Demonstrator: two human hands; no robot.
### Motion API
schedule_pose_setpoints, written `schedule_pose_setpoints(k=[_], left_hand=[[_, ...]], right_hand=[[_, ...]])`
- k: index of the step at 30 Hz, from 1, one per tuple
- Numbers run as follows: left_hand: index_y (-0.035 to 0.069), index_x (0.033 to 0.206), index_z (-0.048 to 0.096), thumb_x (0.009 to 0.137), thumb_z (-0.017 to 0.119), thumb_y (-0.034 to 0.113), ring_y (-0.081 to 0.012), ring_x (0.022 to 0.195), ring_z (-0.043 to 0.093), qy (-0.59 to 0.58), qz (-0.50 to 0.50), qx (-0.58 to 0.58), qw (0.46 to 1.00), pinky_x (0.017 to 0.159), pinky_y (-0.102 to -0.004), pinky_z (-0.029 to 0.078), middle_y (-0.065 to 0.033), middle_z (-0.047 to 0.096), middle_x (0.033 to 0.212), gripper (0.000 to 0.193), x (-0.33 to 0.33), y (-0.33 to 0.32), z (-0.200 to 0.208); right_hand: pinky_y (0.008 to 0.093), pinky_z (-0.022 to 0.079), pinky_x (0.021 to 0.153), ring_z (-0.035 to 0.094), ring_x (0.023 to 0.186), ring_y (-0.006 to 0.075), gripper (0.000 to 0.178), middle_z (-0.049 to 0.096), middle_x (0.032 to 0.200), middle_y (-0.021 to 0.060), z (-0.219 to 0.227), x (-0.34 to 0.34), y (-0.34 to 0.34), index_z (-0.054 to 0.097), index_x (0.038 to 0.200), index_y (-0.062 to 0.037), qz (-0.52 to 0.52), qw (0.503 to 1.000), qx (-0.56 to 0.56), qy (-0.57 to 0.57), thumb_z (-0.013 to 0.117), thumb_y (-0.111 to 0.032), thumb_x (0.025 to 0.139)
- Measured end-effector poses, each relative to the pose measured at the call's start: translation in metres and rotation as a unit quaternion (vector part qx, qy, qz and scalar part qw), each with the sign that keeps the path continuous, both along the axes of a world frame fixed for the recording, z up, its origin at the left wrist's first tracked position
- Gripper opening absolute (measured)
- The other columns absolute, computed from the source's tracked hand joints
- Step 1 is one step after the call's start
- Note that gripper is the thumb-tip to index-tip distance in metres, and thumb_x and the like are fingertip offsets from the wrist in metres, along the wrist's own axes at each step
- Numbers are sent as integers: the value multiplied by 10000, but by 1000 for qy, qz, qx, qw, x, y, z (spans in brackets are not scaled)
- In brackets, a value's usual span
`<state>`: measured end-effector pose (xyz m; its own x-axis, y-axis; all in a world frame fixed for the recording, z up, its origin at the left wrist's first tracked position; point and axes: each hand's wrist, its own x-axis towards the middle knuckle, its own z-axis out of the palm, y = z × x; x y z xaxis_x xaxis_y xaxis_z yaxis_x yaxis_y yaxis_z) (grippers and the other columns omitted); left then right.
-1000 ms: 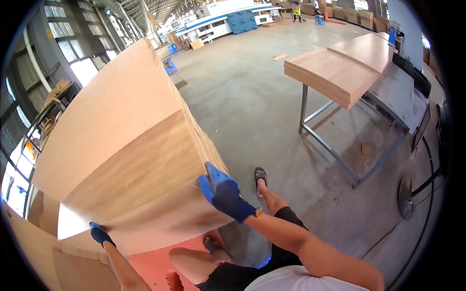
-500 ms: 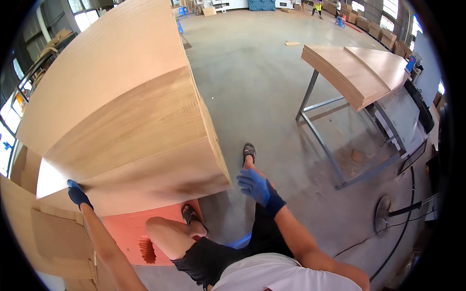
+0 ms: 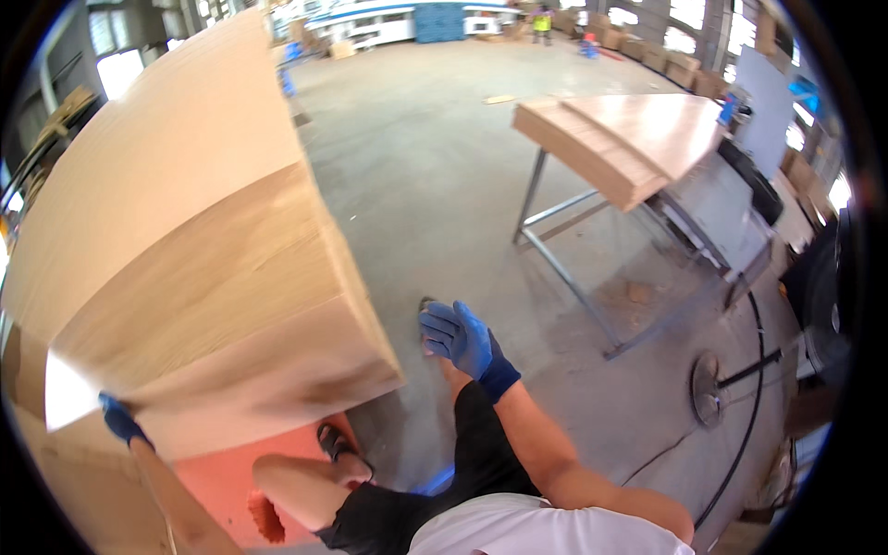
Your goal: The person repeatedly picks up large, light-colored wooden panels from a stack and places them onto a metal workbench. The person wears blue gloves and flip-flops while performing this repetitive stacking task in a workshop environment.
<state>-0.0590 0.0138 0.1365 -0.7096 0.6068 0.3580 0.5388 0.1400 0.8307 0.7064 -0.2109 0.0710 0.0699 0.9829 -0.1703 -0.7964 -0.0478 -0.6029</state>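
A large wood-grain panel (image 3: 217,268) lies at my left, its surface running from light tan to a darker grained band and a glossy near strip. My left hand (image 3: 122,418), in a dark blue glove, grips the panel's near edge at the left end, beside a bright white patch; its thumb is hidden and its fingers are slightly blurred. Right of the panel's near corner, my right hand (image 3: 460,340) hangs in the air above my leg. It wears a blue glove, holds nothing, and its fingers are stretched out.
Orange-red sheeting (image 3: 213,458) lies under the panel by my foot. At the right, a metal-framed stand (image 3: 560,268) carries stacked wood boards (image 3: 601,139). A round metal base (image 3: 708,388) and a black cable (image 3: 760,370) are on the floor. A distant person (image 3: 542,25) stands at the back.
The view has swung, so the panel and stand appear farther left. My right hand has turned, its fingers pointing more upward. My left hand stays at the panel's edge.
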Motion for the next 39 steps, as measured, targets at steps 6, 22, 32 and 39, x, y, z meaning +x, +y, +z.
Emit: schedule_pose_setpoints(k=[6,22,32,39], left_hand=[[15,1322,478,901,450,578,-216,1197,471,-189,-39,74,978,980,-349,359,-71,513,1318,703,44,-28,-4],[13,1189,579,928,499,299,-254,1001,601,-418,-398,-81,813,862,-370,469,-145,619,1127,395,431,-227,-12],[-42,1187,555,963,456,291,-205,992,607,-470,-671,-164,549,878,-322,472,-148,623,1110,414,630,-238,45],[-82,1075,591,925,528,195,-125,805,606,-515,-652,-178,527,831,-258,434,-39,654,903,322,640,-260,102]], right_hand=[[424,407,970,531,1134,256,502,564,1257,103,38,118,-47,509,1263,-115,-235,970,50,27,494,-472,910],[393,523,755,648,835,243,615,672,948,120,157,298,-70,592,1073,-26,-366,900,-74,-225,498,-589,846],[343,510,604,594,588,222,654,591,667,105,158,124,-101,597,844,28,-323,899,-23,-294,453,-607,891],[197,421,581,516,642,41,214,600,735,-13,124,29,-164,655,912,-5,-72,881,-42,-465,562,-197,921]])
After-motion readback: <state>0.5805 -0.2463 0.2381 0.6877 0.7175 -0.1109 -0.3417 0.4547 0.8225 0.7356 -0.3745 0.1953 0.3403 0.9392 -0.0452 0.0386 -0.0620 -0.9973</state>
